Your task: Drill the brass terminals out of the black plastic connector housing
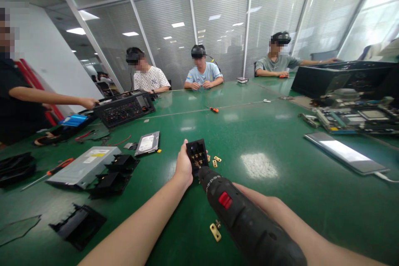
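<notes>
My left hand (183, 167) grips a small black socket block (197, 154) with brass contacts inside, held upright on the green table (264, 141). A black electric screwdriver (246, 220) with a red switch points its tip into the block. My right hand (268, 205) holds the tool from behind and is mostly hidden by its body. Small brass pieces (215, 160) lie just right of the block, and another brass piece (215, 232) lies near the tool's underside.
A silver drive (84, 166), black plastic parts (115, 174) and a hard disk (148, 143) lie at left. A computer case (339, 77), circuit board (358, 118) and phone (346, 158) are at right. Several people sit around the table; an orange screwdriver (213, 109) lies mid-table.
</notes>
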`<state>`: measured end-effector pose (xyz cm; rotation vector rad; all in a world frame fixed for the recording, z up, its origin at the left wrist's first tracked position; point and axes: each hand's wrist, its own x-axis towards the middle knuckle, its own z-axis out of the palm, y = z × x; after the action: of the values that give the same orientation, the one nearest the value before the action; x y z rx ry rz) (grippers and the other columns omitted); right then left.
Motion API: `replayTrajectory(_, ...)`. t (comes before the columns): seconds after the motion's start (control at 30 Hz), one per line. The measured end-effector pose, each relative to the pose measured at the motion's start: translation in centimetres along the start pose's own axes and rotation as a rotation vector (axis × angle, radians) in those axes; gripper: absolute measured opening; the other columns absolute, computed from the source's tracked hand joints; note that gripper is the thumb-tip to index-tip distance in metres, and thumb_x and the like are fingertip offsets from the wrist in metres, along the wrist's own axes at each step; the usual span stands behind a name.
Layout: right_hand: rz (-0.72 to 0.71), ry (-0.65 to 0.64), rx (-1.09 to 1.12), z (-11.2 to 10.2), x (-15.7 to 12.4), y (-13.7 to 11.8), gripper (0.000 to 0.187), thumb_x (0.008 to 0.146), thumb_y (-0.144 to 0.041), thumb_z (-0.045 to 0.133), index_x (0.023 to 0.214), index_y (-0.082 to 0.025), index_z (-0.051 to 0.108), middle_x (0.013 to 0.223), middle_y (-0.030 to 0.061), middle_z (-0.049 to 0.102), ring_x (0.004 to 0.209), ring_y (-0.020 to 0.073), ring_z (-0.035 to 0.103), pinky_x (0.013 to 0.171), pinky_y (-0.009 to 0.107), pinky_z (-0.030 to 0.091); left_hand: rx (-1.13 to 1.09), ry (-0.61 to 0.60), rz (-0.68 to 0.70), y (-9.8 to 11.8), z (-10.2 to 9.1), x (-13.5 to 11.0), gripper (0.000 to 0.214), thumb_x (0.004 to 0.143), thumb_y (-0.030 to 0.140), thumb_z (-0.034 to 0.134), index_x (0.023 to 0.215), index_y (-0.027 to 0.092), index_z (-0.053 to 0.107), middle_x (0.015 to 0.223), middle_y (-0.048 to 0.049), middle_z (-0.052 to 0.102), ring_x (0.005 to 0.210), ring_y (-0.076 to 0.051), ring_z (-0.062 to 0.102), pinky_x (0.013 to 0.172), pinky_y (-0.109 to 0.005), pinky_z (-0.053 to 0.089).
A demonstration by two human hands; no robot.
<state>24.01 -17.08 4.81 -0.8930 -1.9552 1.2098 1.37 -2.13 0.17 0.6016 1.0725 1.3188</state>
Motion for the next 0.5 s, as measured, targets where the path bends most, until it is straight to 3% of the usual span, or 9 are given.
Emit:
replayTrajectory(0.33, -0.022, -0.025, -0.023, -0.35, 0.1, -0.25, 0.033, 0.102, -0.036, 0.065, 0.131, -0.02, 0.063, 0.133, 0.0107, 0.065, 0.11, 0.0256, 0.068, 0.092, 0.046, 0.06, -0.047, 0.001, -0.003, -0.2, -0.02, 0.22, 0.057, 0.098, 0.059, 0.043, 0.095, 0.009, 0.071, 0.074, -0.0138, 0.076, 0.062, -0.024, 0.073, 0.059, -0.034, 0.059)
replayTrajectory(0.5, -0.017, -0.027, -0.028, -0.18, -0.12, -0.52, 0.033, 0.102, -0.036, 0.065, 0.131, -0.019, 0.063, 0.132, 0.0107, 0.065, 0.11, 0.0257, 0.068, 0.092, 0.046, 0.06, -0.031, -0.004, 0.005, -0.17, -0.11, 0.34, 0.058, 0.098, 0.059, 0.042, 0.102, 0.008, 0.071, 0.074, -0.0137, 0.076, 0.061, -0.025, 0.073, 0.053, -0.033, 0.057)
